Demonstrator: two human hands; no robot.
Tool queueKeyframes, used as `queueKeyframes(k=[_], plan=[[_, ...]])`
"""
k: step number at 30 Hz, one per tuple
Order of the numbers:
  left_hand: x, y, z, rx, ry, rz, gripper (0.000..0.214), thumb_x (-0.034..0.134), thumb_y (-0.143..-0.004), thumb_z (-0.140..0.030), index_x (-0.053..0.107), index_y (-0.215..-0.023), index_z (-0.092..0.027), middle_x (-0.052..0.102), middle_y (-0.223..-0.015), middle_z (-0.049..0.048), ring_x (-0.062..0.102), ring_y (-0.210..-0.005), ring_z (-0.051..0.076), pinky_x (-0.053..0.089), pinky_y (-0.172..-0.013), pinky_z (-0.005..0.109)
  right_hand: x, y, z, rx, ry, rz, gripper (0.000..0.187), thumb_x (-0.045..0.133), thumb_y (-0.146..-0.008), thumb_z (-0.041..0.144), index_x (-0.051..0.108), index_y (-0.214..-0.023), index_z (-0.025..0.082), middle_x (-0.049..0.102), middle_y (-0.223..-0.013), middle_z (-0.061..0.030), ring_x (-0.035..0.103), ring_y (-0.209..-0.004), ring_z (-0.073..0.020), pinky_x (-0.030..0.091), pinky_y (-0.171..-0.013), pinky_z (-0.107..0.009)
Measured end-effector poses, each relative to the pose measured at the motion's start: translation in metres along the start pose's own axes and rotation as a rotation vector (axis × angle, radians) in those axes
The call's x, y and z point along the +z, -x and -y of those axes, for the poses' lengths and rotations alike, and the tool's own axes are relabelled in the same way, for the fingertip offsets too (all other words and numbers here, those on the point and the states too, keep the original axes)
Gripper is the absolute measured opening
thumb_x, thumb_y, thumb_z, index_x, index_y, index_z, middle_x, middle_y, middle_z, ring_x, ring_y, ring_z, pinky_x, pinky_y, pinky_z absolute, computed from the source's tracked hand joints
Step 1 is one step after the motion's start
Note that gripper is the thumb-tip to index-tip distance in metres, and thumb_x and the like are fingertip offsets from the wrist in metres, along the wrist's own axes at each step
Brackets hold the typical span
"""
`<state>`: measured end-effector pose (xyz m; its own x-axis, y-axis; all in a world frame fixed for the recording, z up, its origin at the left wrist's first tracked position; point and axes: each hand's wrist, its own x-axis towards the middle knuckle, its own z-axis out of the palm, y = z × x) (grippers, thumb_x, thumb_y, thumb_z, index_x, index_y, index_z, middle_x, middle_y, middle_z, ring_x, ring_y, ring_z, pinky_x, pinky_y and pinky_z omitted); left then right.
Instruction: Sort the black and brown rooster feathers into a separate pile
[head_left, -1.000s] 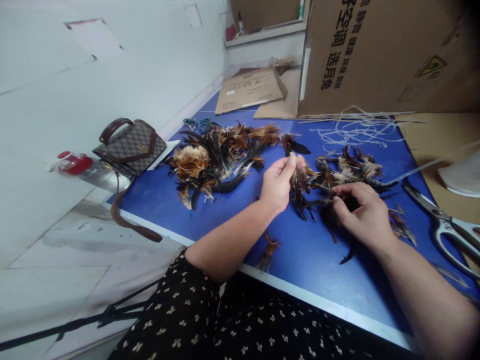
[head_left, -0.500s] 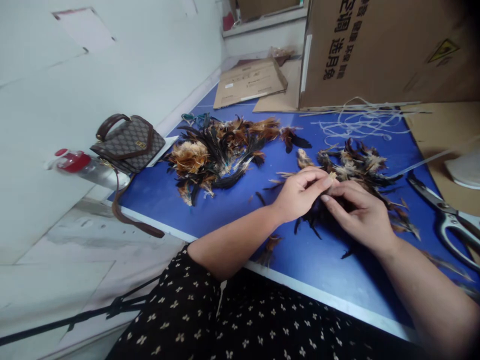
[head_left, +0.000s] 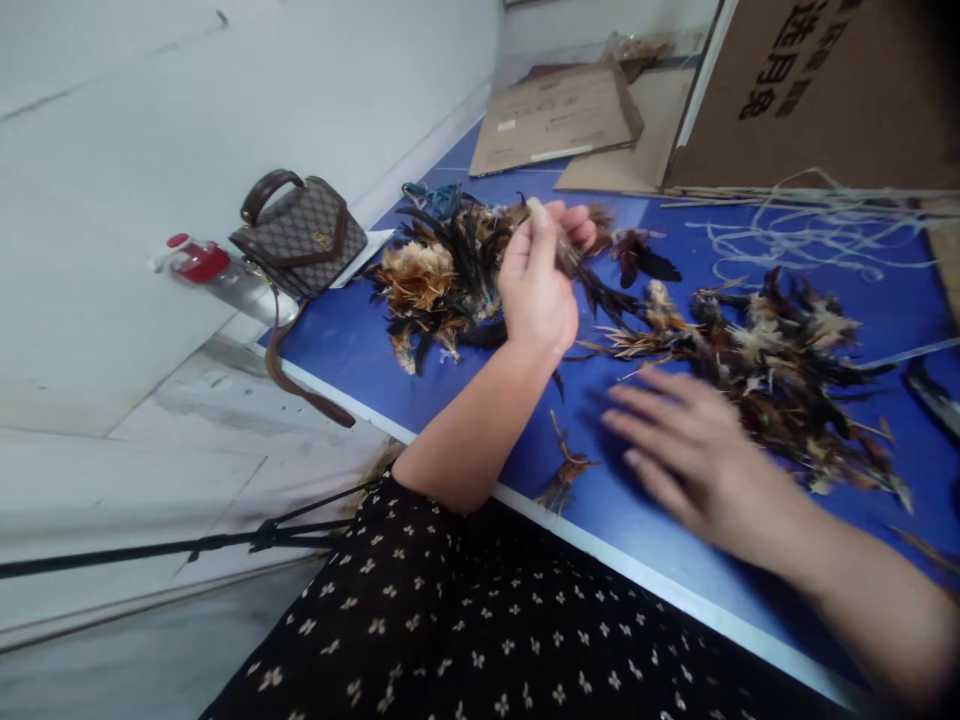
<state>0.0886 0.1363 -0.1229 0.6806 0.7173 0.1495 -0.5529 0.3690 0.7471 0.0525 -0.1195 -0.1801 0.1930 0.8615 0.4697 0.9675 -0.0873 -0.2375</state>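
Note:
My left hand (head_left: 540, 285) is raised over the left side of the blue table, closed round a bunch of feathers (head_left: 574, 265) whose dark tips stick out to the right. Behind and left of it lies a pile of brown, tan and black feathers (head_left: 416, 275). Low over the tabletop, my right hand (head_left: 686, 450) is slightly blurred, its fingers spread with nothing in them. Just beyond that hand spreads a second pile of dark and pale feathers (head_left: 795, 370). A small feather tuft (head_left: 566, 470) lies near the front edge.
A patterned handbag (head_left: 304, 240) and a red-capped bottle (head_left: 225, 280) sit at the left edge. White plastic strips (head_left: 810, 230) lie tangled at the back right, before a large cardboard box (head_left: 832, 100). Flattened cardboard (head_left: 555, 120) rests behind. Dark scissors (head_left: 930, 395) are partly visible at right.
My hands have come apart. The left has moved up and left with the feather bunch, while the right has opened lower over the table. The view has shifted right and down.

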Motion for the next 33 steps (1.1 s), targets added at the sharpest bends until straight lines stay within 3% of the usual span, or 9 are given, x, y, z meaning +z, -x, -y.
queueKeyframes(k=[5, 9, 12, 14, 18, 22, 27, 30, 33], plan=[[-0.011, -0.005, 0.003, 0.035, 0.021, -0.046, 0.034, 0.059, -0.115, -0.049, 0.072, -0.124, -0.019, 0.079, -0.114, 0.0093, 0.078, -0.114, 0.019, 0.062, -0.107, 0.036, 0.039, -0.016, 0.031, -0.210, -0.193, 0.396, 0.042, 0.057, -0.120, 0.031, 0.070, -0.159, 0.031, 0.054, -0.173, 0.0026, 0.030, -0.172, -0.0343, 0.020, -0.143, -0.067], [-0.012, 0.002, 0.009, 0.032, 0.001, -0.072, 0.037, 0.067, -0.110, -0.055, 0.074, -0.120, -0.020, 0.078, -0.095, 0.0048, 0.075, -0.090, 0.014, 0.061, -0.093, 0.028, 0.052, -0.024, -0.001, -0.043, -0.015, 0.361, 0.045, 0.055, -0.121, 0.029, 0.066, -0.164, 0.024, 0.053, -0.173, -0.0041, 0.028, -0.172, -0.0400, 0.016, -0.141, -0.074], [-0.007, 0.012, 0.010, 0.001, 0.034, -0.039, 0.040, 0.076, -0.104, -0.058, 0.073, -0.110, -0.019, 0.073, -0.085, 0.0014, 0.070, -0.077, 0.011, 0.058, -0.086, 0.027, 0.038, -0.030, -0.029, 0.158, 0.179, 0.337, 0.047, 0.064, -0.116, 0.027, 0.069, -0.160, 0.015, 0.057, -0.169, -0.0130, 0.032, -0.168, -0.0509, 0.023, -0.134, -0.082], [-0.003, 0.022, 0.008, -0.040, 0.052, -0.013, 0.040, 0.080, -0.101, -0.058, 0.070, -0.104, -0.019, 0.070, -0.082, -0.0004, 0.068, -0.073, 0.011, 0.057, -0.081, 0.027, 0.019, -0.029, -0.044, 0.195, 0.203, 0.321, 0.047, 0.069, -0.113, 0.030, 0.072, -0.158, 0.018, 0.057, -0.169, -0.0135, 0.033, -0.167, -0.0511, 0.027, -0.132, -0.082], [0.008, 0.048, 0.005, -0.191, 0.069, 0.035, 0.036, 0.081, -0.102, -0.052, 0.065, -0.096, -0.020, 0.063, -0.076, -0.0028, 0.061, -0.067, 0.010, 0.054, -0.069, 0.024, -0.028, -0.010, -0.078, 0.272, 0.240, 0.097, 0.036, 0.063, -0.114, 0.032, 0.081, -0.144, 0.026, 0.061, -0.167, -0.0094, 0.046, -0.163, -0.0397, 0.032, -0.133, -0.069], [0.018, 0.083, 0.012, -0.406, 0.090, 0.161, 0.036, 0.083, -0.101, -0.048, 0.064, -0.093, -0.018, 0.060, -0.074, -0.0029, 0.053, -0.060, 0.007, 0.041, -0.053, 0.019, -0.057, 0.037, -0.126, 0.522, 0.470, -0.036, 0.036, 0.056, -0.108, 0.029, 0.086, -0.127, 0.021, 0.070, -0.155, -0.0135, 0.054, -0.154, -0.0447, 0.036, -0.126, -0.072], [0.020, 0.122, 0.035, -0.604, 0.068, 0.373, 0.048, 0.093, -0.089, -0.056, 0.066, -0.095, -0.017, 0.059, -0.074, -0.0025, 0.046, -0.055, 0.005, 0.028, -0.048, 0.017, -0.049, 0.088, -0.160, 0.651, 0.464, -0.021, 0.029, 0.061, -0.096, 0.029, 0.088, -0.104, 0.020, 0.076, -0.144, -0.0153, 0.062, -0.144, -0.0466, 0.043, -0.121, -0.073], [0.015, 0.134, 0.049, -0.676, 0.023, 0.438, 0.056, 0.097, -0.082, -0.060, 0.065, -0.096, -0.016, 0.056, -0.072, -0.0040, 0.042, -0.055, 0.004, 0.026, -0.048, 0.017, -0.041, 0.091, -0.151, 0.622, 0.279, -0.241, 0.027, 0.061, -0.102, 0.035, 0.083, -0.095, 0.022, 0.081, -0.130, -0.0140, 0.074, -0.129, -0.0372, 0.053, -0.118, -0.060], [0.010, 0.137, 0.062, -0.702, -0.039, 0.420, 0.061, 0.099, -0.078, -0.064, 0.064, -0.094, -0.016, 0.052, -0.071, -0.0060, 0.037, -0.054, 0.003, 0.022, -0.048, 0.017, -0.041, 0.080, -0.130, 0.735, 0.109, -0.528, 0.029, 0.066, -0.106, 0.049, 0.080, -0.101, 0.024, 0.083, -0.117, -0.0109, 0.079, -0.110, -0.0314, 0.062, -0.104, -0.046]])
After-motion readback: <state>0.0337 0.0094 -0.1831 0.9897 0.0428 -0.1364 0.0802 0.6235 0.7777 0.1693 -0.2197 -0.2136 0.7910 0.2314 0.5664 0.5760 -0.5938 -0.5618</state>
